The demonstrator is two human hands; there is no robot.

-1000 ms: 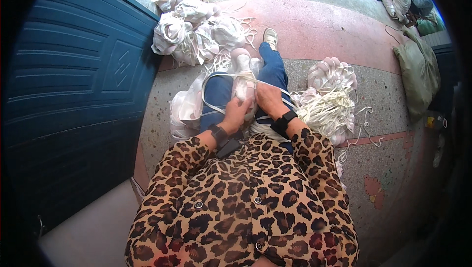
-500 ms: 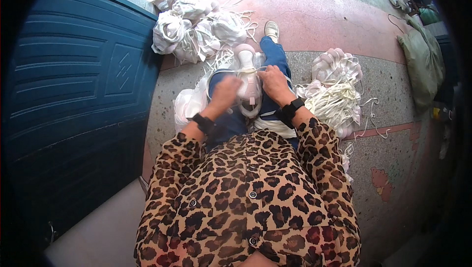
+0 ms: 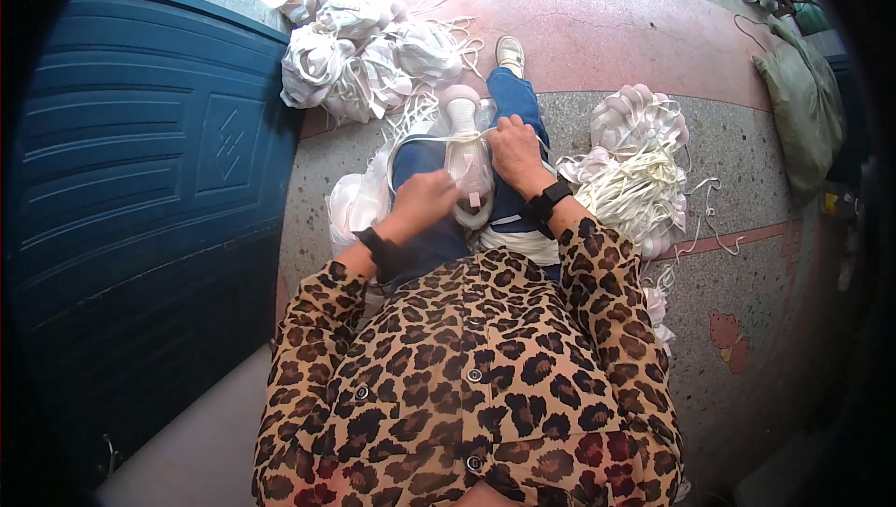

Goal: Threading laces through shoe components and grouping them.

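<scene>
Between my knees lies a pale pink and white shoe upper (image 3: 469, 158), its rounded toe end pointing away from me. A white shoelace (image 3: 427, 138) crosses it and loops out over my left thigh. My right hand (image 3: 520, 158) is closed at the right side of the upper, pinching the lace near the eyelets. My left hand (image 3: 427, 202) is at the upper's left edge, its fingers bunched and slightly blurred; what they hold is hidden.
White shoe uppers with loose laces are piled at the far left (image 3: 359, 45). To my right are stacked uppers (image 3: 639, 124) and a heap of cream laces (image 3: 635, 191). A blue panelled door (image 3: 159, 133) stands left; a grey-green sack (image 3: 798, 119) sits far right.
My left hand has moved down and slightly toward me along the upper's left side. My right hand has stayed at the lace, shifting only slightly.
</scene>
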